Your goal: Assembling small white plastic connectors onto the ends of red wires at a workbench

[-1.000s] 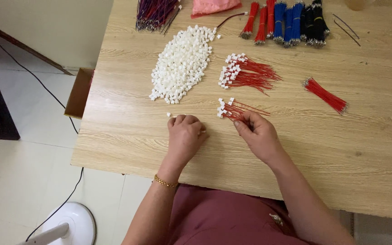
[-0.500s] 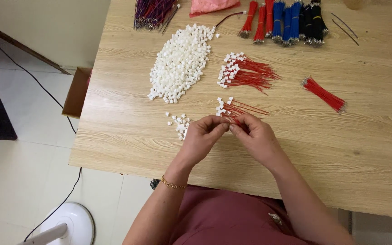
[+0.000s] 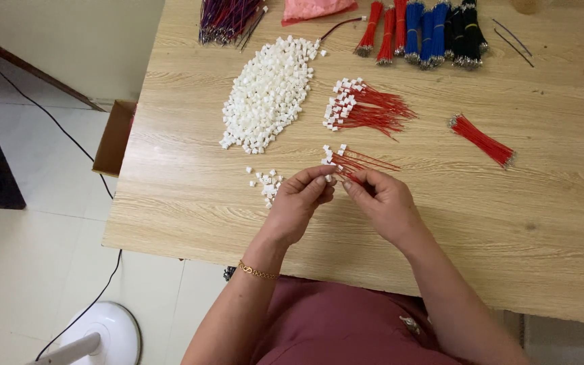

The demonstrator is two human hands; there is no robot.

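Observation:
My left hand (image 3: 300, 203) and my right hand (image 3: 381, 201) meet fingertip to fingertip above the wooden table (image 3: 190, 203). Between them is a small white plastic connector, pinched by the left fingers. The right fingers pinch a thin red wire at that connector. Just beyond the hands lies a small bunch of red wires with white connectors (image 3: 351, 161). A few loose white connectors (image 3: 265, 182) lie left of my left hand. Farther off sit a big heap of white connectors (image 3: 266, 94) and a larger bunch of finished red wires (image 3: 363, 111).
A bundle of bare red wires (image 3: 482, 140) lies at the right. Red, blue and black wire bundles (image 3: 427, 30), dark wires (image 3: 228, 17) and a pink bag (image 3: 315, 8) line the far edge. A cardboard box (image 3: 113, 138), a cable and a white fan base (image 3: 106, 334) are on the floor at left.
My left hand lifted off the table, uncovering the few loose connectors, and came right to meet the right hand. Both hands now pinch together.

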